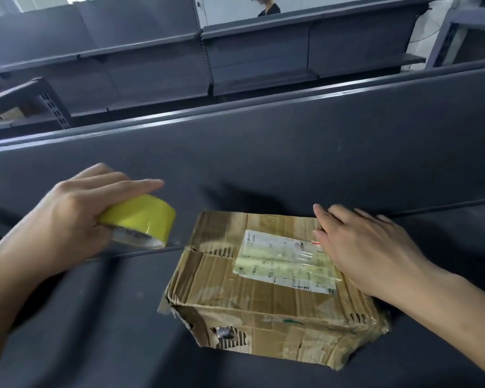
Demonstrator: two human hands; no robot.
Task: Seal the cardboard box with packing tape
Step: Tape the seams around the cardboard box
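A worn, dented cardboard box (pixel 263 292) lies on a dark grey shelf surface (pixel 95 331), with a white shipping label (pixel 286 261) under clear tape on its top. My right hand (pixel 370 247) rests flat on the right part of the box top, fingers together and pointing away from me. My left hand (pixel 76 217) holds a roll of yellow packing tape (pixel 140 222) in the air, just left of the box's far left corner. A thin clear strip seems to run from the roll toward that corner, blurred.
A dark grey back panel (pixel 291 152) rises right behind the box. Beyond it stand rows of grey metal shelving (pixel 151 68). A person (pixel 269 7) is at the far top of the view.
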